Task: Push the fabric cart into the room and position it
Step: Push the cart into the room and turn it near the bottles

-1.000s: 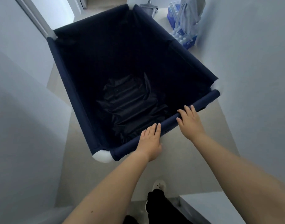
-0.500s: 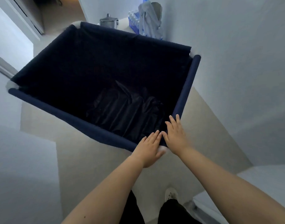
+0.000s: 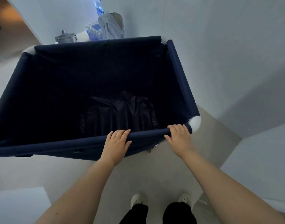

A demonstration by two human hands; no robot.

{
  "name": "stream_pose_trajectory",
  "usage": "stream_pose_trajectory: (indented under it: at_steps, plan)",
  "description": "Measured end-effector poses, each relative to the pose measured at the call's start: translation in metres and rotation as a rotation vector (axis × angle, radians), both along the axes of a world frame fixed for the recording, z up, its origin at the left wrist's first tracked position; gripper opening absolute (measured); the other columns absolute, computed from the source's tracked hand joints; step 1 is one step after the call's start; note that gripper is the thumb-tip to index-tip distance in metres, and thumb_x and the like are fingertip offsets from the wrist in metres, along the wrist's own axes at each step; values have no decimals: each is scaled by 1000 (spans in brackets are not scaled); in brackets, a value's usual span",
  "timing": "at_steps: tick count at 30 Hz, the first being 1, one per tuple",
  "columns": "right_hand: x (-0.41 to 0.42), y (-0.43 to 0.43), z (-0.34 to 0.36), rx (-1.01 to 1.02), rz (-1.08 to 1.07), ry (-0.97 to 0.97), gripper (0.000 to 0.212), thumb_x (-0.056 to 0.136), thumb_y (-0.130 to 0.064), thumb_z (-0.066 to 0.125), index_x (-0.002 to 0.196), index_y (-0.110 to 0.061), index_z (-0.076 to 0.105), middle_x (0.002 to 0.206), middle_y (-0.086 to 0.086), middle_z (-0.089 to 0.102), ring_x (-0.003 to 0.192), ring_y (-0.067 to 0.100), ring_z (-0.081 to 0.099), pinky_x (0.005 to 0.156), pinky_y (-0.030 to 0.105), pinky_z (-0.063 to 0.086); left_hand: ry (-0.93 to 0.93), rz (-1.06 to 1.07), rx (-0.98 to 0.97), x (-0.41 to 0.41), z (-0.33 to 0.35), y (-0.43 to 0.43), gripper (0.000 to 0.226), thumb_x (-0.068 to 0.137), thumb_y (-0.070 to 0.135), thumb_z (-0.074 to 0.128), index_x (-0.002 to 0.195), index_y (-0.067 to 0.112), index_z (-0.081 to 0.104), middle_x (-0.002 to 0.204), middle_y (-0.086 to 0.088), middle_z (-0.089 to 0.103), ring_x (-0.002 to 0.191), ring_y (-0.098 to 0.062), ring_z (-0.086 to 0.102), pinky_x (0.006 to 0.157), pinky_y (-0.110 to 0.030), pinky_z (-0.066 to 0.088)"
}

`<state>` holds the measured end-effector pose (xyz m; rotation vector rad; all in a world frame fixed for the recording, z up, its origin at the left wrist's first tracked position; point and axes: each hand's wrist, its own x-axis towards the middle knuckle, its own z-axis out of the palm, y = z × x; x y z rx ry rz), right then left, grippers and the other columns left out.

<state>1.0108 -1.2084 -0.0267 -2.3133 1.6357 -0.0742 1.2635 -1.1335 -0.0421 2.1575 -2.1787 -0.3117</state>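
Note:
A large navy fabric cart with white corner joints fills the middle of the head view. Its long near rail runs from the left edge to a white corner at the right. Dark crumpled cloth lies on its bottom. My left hand grips the near rail right of its middle, fingers curled over the top. My right hand holds the same rail close to the white right corner. Both arms are stretched out in front of me.
A white wall runs close along the cart's right side. Beyond the far rail stand a metal pot, packs of water bottles and a pale bag. A white ledge juts in at the right. My shoes stand on the beige floor.
The cart has swung round so its long rail now faces me. My hands, which met at a corner, have spread apart along that rail.

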Motion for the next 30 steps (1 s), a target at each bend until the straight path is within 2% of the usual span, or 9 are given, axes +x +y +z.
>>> stream_pose_trajectory:
  at_steps: [3,8,17,30]
  plan:
    - [-1,-9,0,-5,0,26,43,93,-38,47,128,-12,43,126,4,53,122,22,41,115,39,17,-43,-9,-71,6,-9,-3,45,92,34,49,133,17,43,122,-3,57,112,-25,50,102,-44,34]
    - [-7,-17,-8,-71,25,20,42,92,-38,49,124,-12,46,120,5,56,116,23,45,113,39,22,-59,33,-143,-5,-16,-9,41,88,31,55,126,18,49,112,-2,60,101,-25,53,93,-45,38]
    - [-32,-20,-7,-76,22,-16,41,91,-38,50,123,-11,48,120,5,57,116,23,46,111,38,25,-51,29,-123,-25,-12,-14,41,89,30,55,127,18,47,116,-3,59,105,-26,51,96,-45,34]
    - [-102,-3,-3,-45,-63,1,40,91,-36,51,123,-12,49,121,4,58,117,23,47,111,39,27,-35,-49,-45,-91,-7,-15,41,94,35,43,133,22,40,122,2,54,112,-23,46,100,-41,29]
